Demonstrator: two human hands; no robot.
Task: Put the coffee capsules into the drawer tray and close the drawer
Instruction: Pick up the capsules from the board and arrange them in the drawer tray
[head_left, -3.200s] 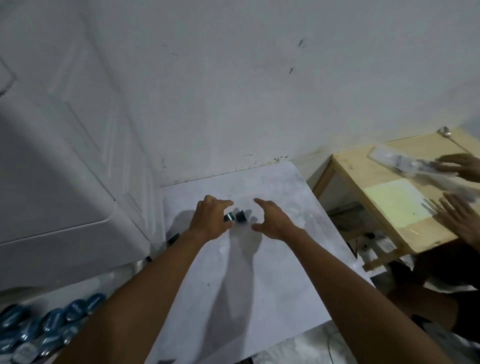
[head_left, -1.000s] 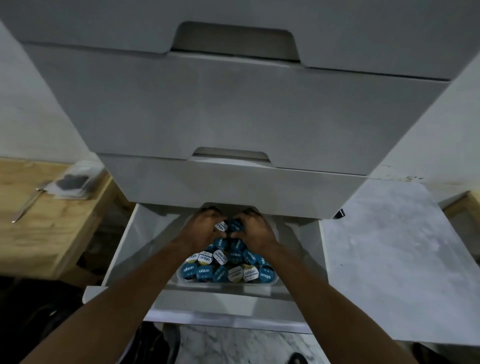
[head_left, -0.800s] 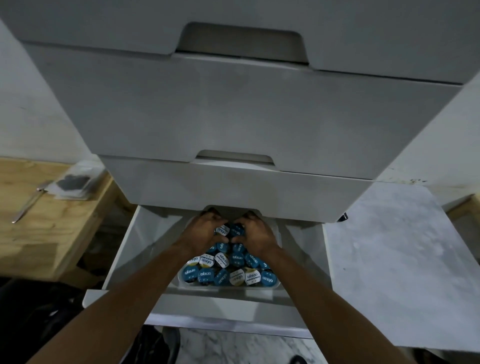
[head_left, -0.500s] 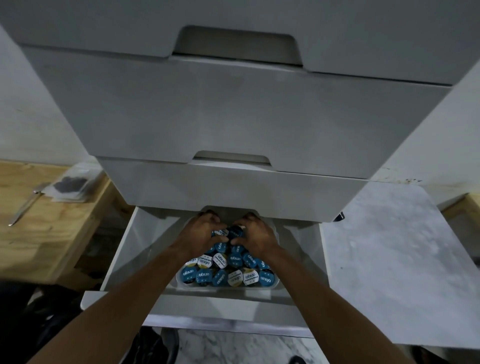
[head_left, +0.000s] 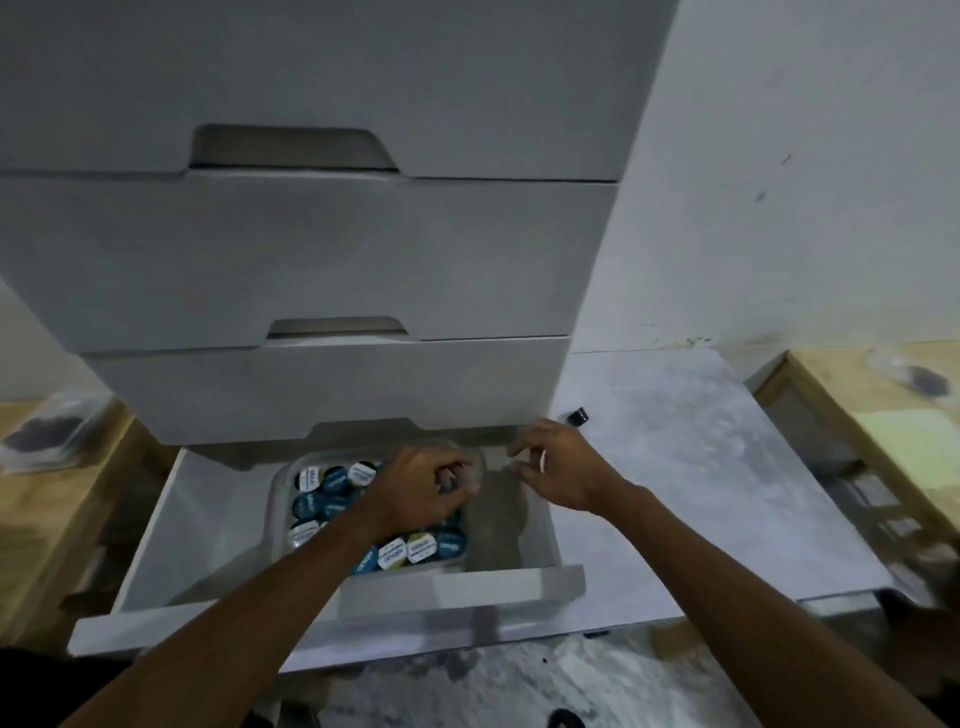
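Observation:
The bottom drawer (head_left: 208, 525) of a white drawer unit stands pulled out. Inside it sits a clear tray (head_left: 278, 501) packed with blue and white-lidded coffee capsules (head_left: 332, 480). My left hand (head_left: 421, 493) hovers over the tray's back right part, fingers curled downward and hiding what lies under them. My right hand (head_left: 558, 467) is raised over the drawer's back right corner, fingers apart and empty. One dark loose capsule (head_left: 577, 417) lies on the marble table, just beyond my right hand and beside the unit.
Two shut drawers (head_left: 311, 260) overhang the open one. The marble table (head_left: 701, 493) is to the right, with a wooden table (head_left: 909, 441) further right. A wooden bench (head_left: 47, 514) with a plastic bag (head_left: 41, 441) stands on the left.
Both hands were pressed together on the capsule pile. Now my right hand has lifted off and moved right toward the table; my left hand stays over the tray. The view has shifted right.

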